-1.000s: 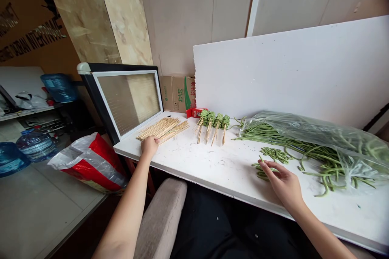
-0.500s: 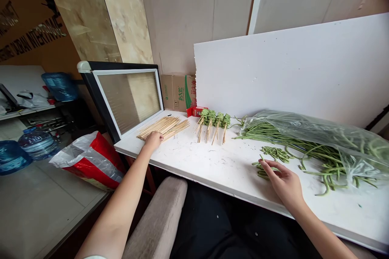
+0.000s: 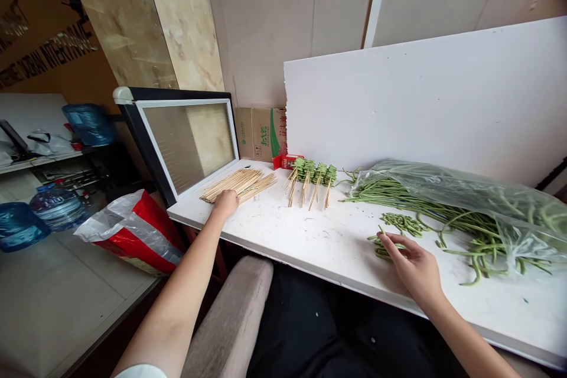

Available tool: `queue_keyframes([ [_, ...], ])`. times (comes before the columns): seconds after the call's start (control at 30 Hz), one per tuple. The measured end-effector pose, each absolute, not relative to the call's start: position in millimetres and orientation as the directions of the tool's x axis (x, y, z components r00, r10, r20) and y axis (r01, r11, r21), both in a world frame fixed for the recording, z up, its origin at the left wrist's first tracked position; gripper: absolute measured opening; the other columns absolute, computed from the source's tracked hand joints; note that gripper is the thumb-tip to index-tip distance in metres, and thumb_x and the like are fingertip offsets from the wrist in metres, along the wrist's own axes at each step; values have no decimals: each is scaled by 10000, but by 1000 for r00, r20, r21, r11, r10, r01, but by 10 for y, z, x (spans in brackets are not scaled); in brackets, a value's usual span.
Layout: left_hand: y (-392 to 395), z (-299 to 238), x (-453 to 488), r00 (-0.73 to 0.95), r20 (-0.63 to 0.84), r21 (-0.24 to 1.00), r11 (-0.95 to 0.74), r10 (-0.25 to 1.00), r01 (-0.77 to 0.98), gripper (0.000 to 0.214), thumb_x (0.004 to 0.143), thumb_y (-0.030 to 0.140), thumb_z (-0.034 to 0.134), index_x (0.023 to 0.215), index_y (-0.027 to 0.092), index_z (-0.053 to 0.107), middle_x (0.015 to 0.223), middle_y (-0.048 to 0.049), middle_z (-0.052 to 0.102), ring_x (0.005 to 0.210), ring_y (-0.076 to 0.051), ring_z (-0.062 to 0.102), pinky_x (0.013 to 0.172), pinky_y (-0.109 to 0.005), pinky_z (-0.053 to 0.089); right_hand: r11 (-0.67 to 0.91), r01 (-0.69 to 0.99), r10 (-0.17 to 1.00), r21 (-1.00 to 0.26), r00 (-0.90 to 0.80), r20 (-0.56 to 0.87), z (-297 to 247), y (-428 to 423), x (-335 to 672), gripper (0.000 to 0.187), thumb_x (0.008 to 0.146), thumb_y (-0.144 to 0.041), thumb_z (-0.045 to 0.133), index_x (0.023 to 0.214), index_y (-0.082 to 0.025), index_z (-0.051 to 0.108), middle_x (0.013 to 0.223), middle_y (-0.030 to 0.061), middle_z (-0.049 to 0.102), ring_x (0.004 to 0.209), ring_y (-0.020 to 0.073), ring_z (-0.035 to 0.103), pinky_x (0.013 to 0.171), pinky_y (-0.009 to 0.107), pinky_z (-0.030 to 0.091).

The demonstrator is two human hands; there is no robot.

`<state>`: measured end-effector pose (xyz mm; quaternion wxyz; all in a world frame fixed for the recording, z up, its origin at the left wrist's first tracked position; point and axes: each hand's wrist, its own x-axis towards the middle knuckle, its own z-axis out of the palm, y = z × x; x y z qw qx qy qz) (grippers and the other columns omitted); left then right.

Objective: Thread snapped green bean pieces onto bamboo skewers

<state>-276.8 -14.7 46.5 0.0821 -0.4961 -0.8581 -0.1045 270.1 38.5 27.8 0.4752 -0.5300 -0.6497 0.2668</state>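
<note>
My left hand [image 3: 227, 203] is at the near edge of a pile of bamboo skewers [image 3: 243, 180]. Its fingers are curled closed on the skewers; how many they grip is hidden. On the right, my right hand [image 3: 414, 260] pinches a short piece of green long bean [image 3: 381, 230] between thumb and fingers. Under and beside those fingers lies a small bunch of cut bean pieces [image 3: 381, 248], partly covered by the hand. Just behind it is another heap of cut pieces [image 3: 403, 224]. Several bean skewers [image 3: 318, 173] rest at the back, sticks toward me.
Long whole beans [image 3: 398, 196] spill from a clear plastic bag [image 3: 465, 186] on the white table [image 3: 287, 242]. A framed panel [image 3: 190, 142] stands at the left end, with a cardboard box [image 3: 259, 133] behind. A red-and-white sack [image 3: 137, 233] and water jugs [image 3: 57, 207] are beyond the table's left side.
The view has shifted very slightly. My left hand stays at the skewer pile, and my right hand keeps its place with the bean piece.
</note>
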Motion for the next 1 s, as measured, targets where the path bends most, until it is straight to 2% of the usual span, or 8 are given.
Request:
queue_keyframes([
  [0.2,-121,529,-2784,-486,218,85,480,846,873,242,950,318,563,968,176,758,1025,-145,766,949,-263,705,869,-320,496,298,428,941,-854,22,339,281,380,2698,546,765,-711,693,945,-209,809,1112,113,777,743,257,702,602,327,538],
  [0.37,-104,560,-2776,-498,179,82,492,848,867,180,879,285,642,975,188,760,990,-121,780,940,-242,711,863,-292,498,308,416,939,-856,13,344,277,386,2696,547,769,-702,697,952,-199,809,1098,120,779,738,256,698,590,321,536],
  [0.77,68,688,-2770,-489,113,-33,495,865,868,195,776,194,703,949,121,759,971,-196,775,964,-316,735,844,-335,520,334,415,930,-847,3,368,232,408,2703,528,796,-694,686,947,-204,809,1090,117,783,783,261,714,661,332,558],
  [1.0,100,647,-2736,-466,136,-104,481,874,871,253,827,132,636,1054,95,741,1098,-243,746,1031,-328,718,880,-348,521,316,387,939,-866,7,345,268,379,2681,518,785,-700,693,932,-216,807,1095,107,781,855,278,715,758,366,566],
])
